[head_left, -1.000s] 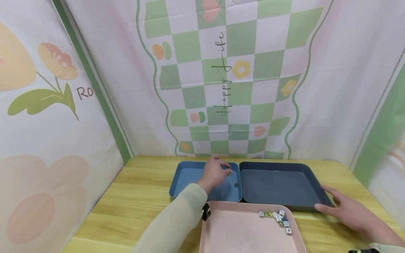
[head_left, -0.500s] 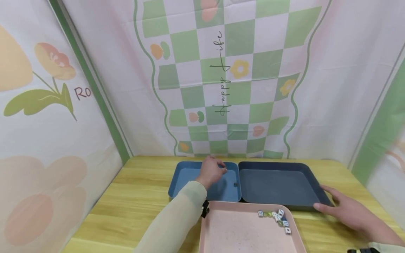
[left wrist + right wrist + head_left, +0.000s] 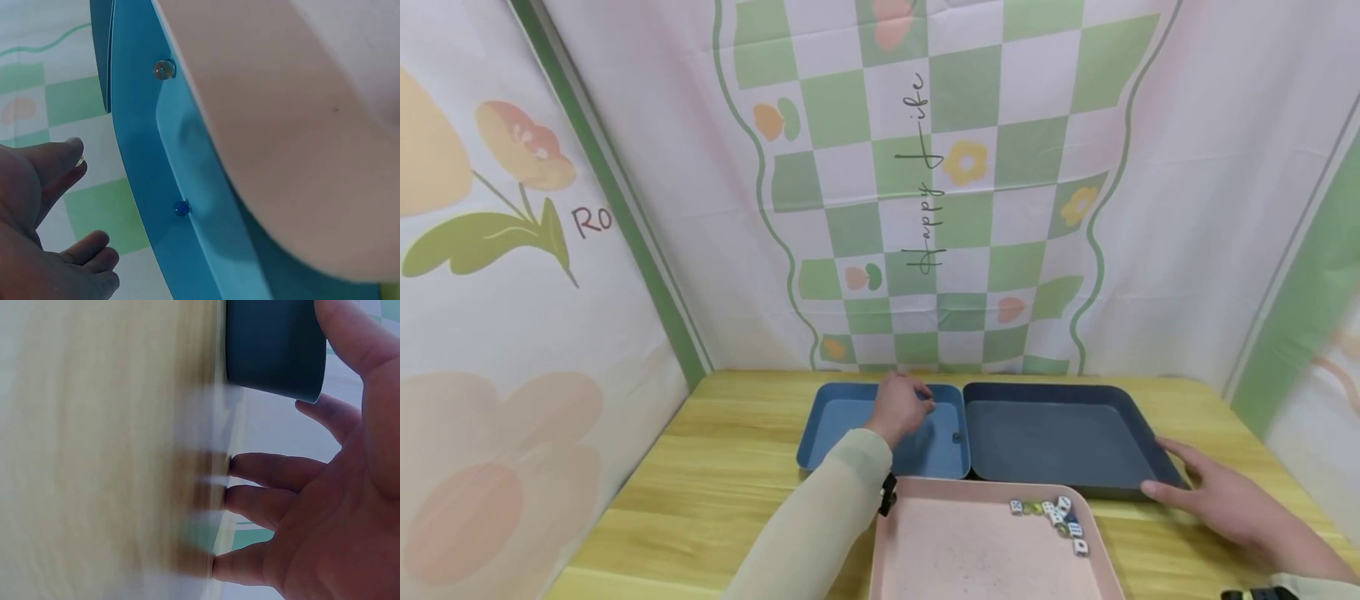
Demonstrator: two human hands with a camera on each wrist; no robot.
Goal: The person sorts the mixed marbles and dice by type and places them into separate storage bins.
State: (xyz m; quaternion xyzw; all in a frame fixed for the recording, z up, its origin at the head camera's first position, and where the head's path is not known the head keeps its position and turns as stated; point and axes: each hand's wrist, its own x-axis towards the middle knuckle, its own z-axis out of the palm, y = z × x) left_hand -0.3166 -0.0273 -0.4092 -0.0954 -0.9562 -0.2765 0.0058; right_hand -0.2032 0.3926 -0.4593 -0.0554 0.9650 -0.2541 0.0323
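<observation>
"Blue shallow tray with rounded corners (image 3: 842,425), beyond the others on the left: what lies in it?"

"Two marbles, well apart: a clear, reddish-tinted marble (image 3: 164,69) and a deep-blue round marble (image 3: 182,208). Above them hangs the left hand (image 3: 898,407), thumb and forefinger pinching what looks like a small pale glassy piece (image 3: 80,161)."

"How far along, then?"

"Partway, I'd judge. White dice with dark pips (image 3: 1080,547) and small greenish glassy bits (image 3: 1037,507) remain in the far right corner of the wide pink tray (image 3: 955,542)."

"And the right hand (image 3: 1225,500)?"

"Fingers spread, thumb and forefinger at the end of the long dark navy tray (image 3: 1060,442)."

"What does each view add?"

"From the head I find only one marble in the blue tray, and can't make out the pinched piece; the left wrist view gives both marbles and that piece. Only the head view has the dice. The right wrist view shows three fingertips low by the wooden tabletop (image 3: 94,456); whether all touch it, I can't tell."
</observation>
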